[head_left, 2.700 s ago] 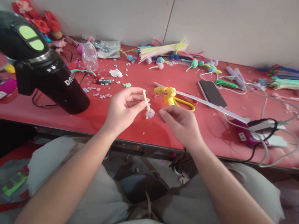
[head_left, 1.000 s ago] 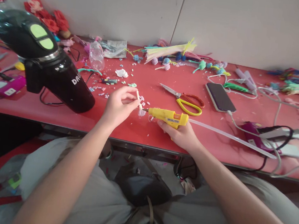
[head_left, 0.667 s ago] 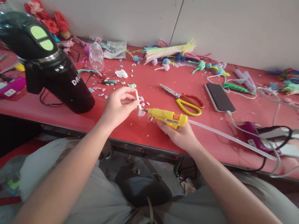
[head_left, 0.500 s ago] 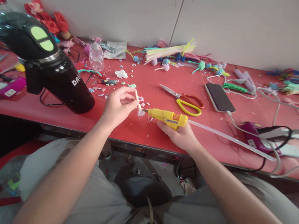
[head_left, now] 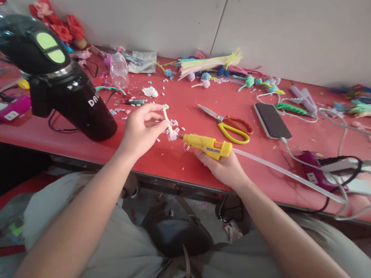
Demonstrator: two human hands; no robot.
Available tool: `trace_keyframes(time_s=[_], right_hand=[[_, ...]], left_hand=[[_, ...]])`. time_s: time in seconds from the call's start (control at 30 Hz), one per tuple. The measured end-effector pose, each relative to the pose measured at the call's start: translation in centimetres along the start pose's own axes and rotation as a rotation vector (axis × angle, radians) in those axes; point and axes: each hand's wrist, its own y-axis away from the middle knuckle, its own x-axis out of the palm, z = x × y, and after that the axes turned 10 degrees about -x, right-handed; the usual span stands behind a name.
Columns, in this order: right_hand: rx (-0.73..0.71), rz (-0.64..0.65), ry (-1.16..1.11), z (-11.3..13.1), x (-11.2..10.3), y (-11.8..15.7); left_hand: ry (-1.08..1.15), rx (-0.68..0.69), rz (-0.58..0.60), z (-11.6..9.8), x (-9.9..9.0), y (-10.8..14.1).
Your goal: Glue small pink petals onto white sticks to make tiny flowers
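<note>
Between thumb and fingers, my left hand (head_left: 144, 127) pinches a thin cream stem (head_left: 166, 118) whose lower end carries a small pale pink tuft (head_left: 172, 135). My right hand (head_left: 224, 165) is wrapped round the handle of a yellow glue gun (head_left: 205, 145). The gun's nozzle points left, right beside the tuft; whether they touch is too small to tell. A long translucent glue stick (head_left: 285, 172) extends from the gun's rear to the right. Small pink bits (head_left: 174, 123) lie on the red table (head_left: 169, 166) behind the tuft.
A large black tumbler (head_left: 82, 105) stands at the left, near a clear bottle (head_left: 118, 71). Scissors (head_left: 232, 125) and a phone (head_left: 273, 121) with a cable lie beyond my right hand. Pipe cleaners (head_left: 207, 64) line the back; a purple power strip (head_left: 319, 170) sits at the right.
My left hand has shifted slightly left, and the stem in it now leans more, its upper end further left. The glue gun has barely moved.
</note>
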Motion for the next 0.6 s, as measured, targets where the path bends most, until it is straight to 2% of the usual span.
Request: trace_keyframes(time_s=[0.13,0.3,0.47,0.6], right_hand=[[0.014,-0.072,0.074,0.4,-1.1,-1.0],[0.105,-0.214,0.392,-0.9,-3.0,-3.2],[0.032,-0.181,0.567,-3.1,-3.6,-4.4],[-0.006,-0.165,0.660,-2.8,-3.8,-3.8]], left_hand=[[0.021,0.039,-0.035,-0.1,-0.3,-0.1],[0.030,0.030,-0.024,0.1,-0.4,0.2],[0.041,0.010,0.003,0.4,-0.4,0.3],[0.036,0.022,0.012,0.5,-0.4,0.3]])
